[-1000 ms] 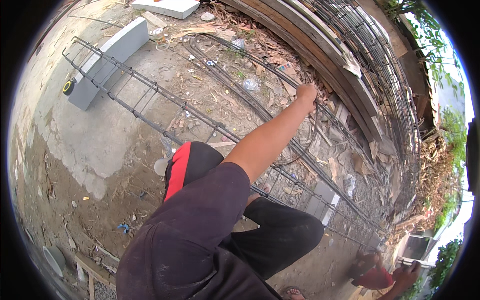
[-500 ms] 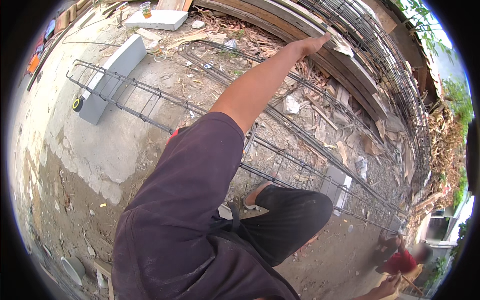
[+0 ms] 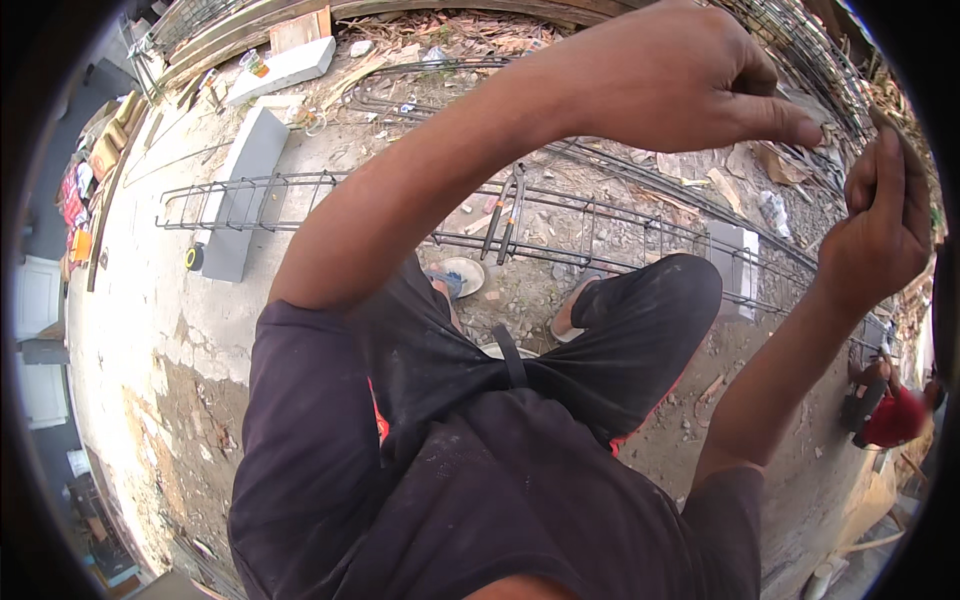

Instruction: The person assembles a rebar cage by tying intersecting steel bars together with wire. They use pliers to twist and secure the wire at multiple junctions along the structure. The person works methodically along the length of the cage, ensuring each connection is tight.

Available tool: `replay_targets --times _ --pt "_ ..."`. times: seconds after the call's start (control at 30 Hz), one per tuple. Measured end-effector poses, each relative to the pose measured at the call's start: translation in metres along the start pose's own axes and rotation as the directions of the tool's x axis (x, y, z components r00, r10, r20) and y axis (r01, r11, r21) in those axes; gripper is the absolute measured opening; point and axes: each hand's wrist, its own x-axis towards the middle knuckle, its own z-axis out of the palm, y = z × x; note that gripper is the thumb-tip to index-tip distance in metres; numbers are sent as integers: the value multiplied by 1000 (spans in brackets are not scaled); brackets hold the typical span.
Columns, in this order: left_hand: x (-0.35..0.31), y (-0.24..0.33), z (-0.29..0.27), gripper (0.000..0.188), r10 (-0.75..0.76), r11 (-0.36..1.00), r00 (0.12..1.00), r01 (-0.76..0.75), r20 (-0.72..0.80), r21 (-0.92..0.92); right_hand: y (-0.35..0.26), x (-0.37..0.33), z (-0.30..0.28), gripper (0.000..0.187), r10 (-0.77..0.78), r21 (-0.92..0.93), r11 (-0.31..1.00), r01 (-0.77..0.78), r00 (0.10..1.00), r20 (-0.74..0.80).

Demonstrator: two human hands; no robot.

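Observation:
My left hand [image 3: 690, 85] is raised at the upper right, fingers curled and thumb stretched to the right. Facing it, my right hand [image 3: 885, 215] is up with its fingers bent and drawn together. The hands are apart, and whatever either may hold does not show. Below them a long steel rebar cage [image 3: 590, 222] crosses in front of my knees. Long-handled pincers [image 3: 507, 215] with orange marks on the handles lean across the cage. Grey blocks, one at the left [image 3: 240, 195] and one at the right [image 3: 733, 268], stand under it.
A round yellow-and-black tape measure [image 3: 193, 257] is at the left block's end. A pale round dish [image 3: 460, 278] lies by my foot. Loose rebar, wood scraps and a white slab [image 3: 285, 72] lie beyond. At far right is a person in red [image 3: 893, 415].
My left arm has drawn back from its far reach toward the timber and bent across my front. My right hand has risen from the lower edge to face it. The view has turned.

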Motion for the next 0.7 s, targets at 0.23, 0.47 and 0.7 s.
replay_targets --times 0.23,0.47,0.7 --pt "-22 87 -83 48 -478 878 839 455 -260 -145 -29 -44 52 17 -152 229 967 115 977 150" --pt "-84 108 -68 42 -698 648 716 629 -4 -429 -14 -20 49 22 -140 65 987 149 982 -125" --pt "-33 86 -101 45 -440 722 566 -239 -697 -649 -68 -170 111 46 37 384 694 -609 563 825"
